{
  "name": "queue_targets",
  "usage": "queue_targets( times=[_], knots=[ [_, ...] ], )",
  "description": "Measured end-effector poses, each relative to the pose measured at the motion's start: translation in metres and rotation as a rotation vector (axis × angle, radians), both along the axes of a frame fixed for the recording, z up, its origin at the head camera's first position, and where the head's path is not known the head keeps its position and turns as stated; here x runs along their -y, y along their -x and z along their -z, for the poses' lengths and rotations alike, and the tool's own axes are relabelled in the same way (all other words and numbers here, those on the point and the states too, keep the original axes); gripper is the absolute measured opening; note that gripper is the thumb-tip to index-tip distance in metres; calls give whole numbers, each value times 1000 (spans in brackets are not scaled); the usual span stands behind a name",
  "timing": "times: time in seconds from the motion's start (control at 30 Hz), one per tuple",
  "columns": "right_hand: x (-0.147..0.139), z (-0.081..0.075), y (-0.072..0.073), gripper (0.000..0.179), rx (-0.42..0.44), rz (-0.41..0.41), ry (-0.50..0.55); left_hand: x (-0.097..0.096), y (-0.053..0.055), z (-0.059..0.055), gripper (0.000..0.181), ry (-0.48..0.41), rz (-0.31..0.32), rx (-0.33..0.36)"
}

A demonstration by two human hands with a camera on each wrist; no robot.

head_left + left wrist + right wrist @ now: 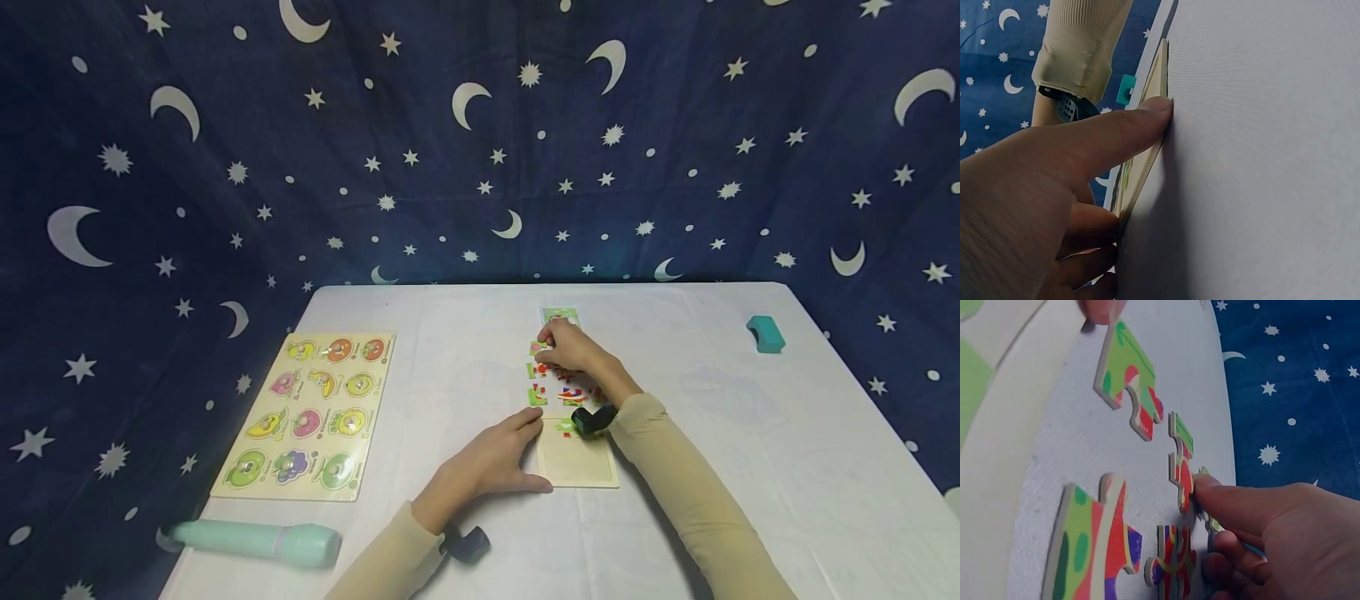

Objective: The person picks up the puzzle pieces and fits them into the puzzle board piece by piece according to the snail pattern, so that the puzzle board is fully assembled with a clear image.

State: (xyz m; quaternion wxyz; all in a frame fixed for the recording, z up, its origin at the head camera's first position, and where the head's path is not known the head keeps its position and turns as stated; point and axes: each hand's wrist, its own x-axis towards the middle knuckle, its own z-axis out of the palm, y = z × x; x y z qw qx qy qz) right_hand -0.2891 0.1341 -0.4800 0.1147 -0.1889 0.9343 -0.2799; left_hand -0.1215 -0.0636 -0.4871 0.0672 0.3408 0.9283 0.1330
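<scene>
Right hand [573, 346] over the jigsaw pieces [537, 395], left hand [498, 454] at the puzzle tray [577, 467]

The right hand came in low with thumb and fingertips close together about a small piece, a narrow pose suited to a thin edge; whether it pinched the piece I could not tell. The left hand lay spread, unclenched, fingers by the tray's far left corner and thumb at its near left one, probably to keep it from sliding.

The pieces lay in rows between the tray and the surface's [450, 333] far edge, with gaps that left room for fingertips. The fruit puzzle board [300, 492] by the left edge and the teal block [766, 334] near the far right corner sat well out of the arms' way.
</scene>
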Motion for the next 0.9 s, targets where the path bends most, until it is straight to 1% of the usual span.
queue_targets(
  times=[0.2,0.3,0.43,0.6,0.9],
  knots=[
    [1,-2,0,37,33,45,40,-1,0,-1,94,1,-1,10],
    [1,-3,-1,35,35,50,59,0,1,-1,95,4,-2,12],
    [2,-3,-3,26,11,50,64,0,1,-1,95,3,-3,14],
    [3,-4,-5,16,-40,65,60,0,0,-1,95,3,-4,13],
    [-1,-15,-14,22,-53,111,93,0,0,-1,96,1,-8,12]
  ],
)
